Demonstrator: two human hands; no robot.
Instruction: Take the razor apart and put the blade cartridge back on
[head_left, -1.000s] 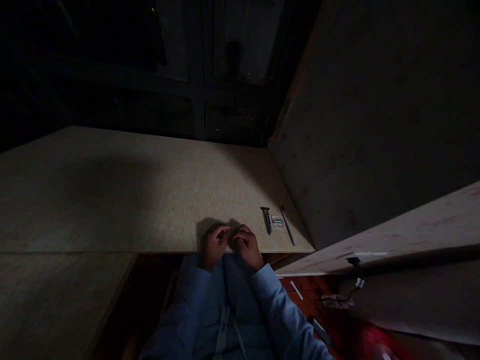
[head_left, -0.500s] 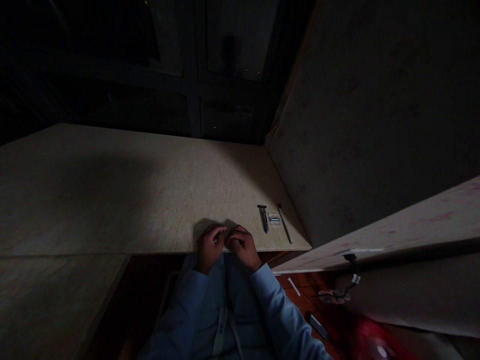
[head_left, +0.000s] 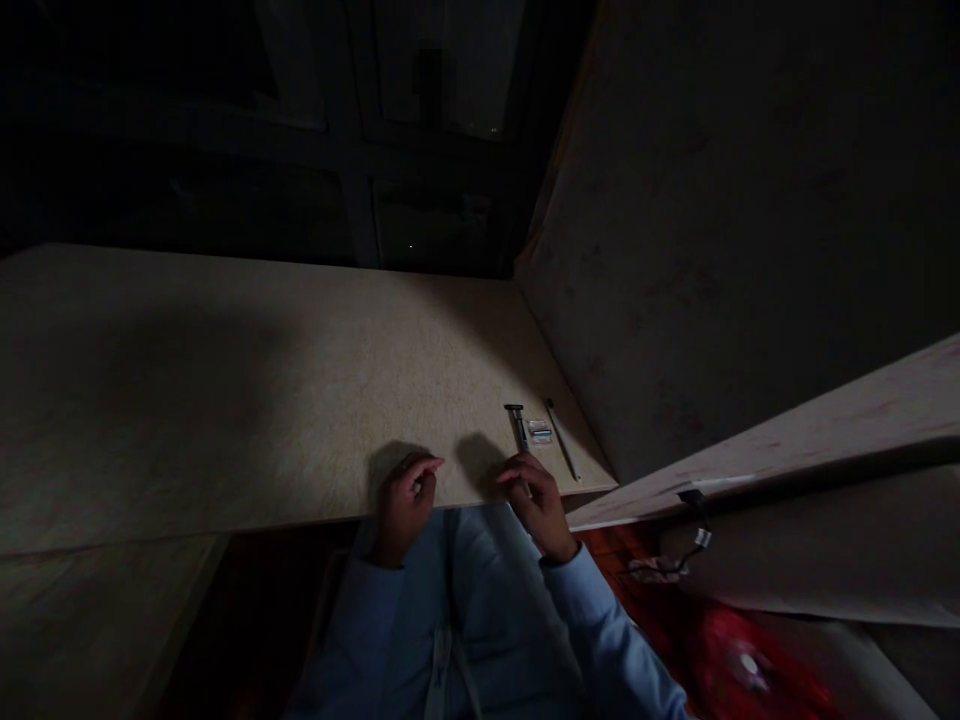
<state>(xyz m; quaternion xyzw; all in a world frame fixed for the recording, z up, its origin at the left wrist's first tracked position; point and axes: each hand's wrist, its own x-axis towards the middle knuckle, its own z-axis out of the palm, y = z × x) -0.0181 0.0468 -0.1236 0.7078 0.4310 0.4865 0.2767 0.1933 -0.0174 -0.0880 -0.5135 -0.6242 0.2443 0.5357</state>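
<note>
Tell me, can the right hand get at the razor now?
Probably yes: the right hand is at the near end of the razor, with nothing visible between them; the small clear pack lies beside the razor, not across it.

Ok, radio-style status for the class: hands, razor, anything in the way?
Left hand: loosely curled, seemingly empty. Right hand: at the razor, contact unclear. Razor: on countertop, lower handle behind that hand. Nothing else covers it; clear blade pack alongside.

A home: patterned wallpaper (head_left: 832, 422), razor (head_left: 520, 427).
</note>
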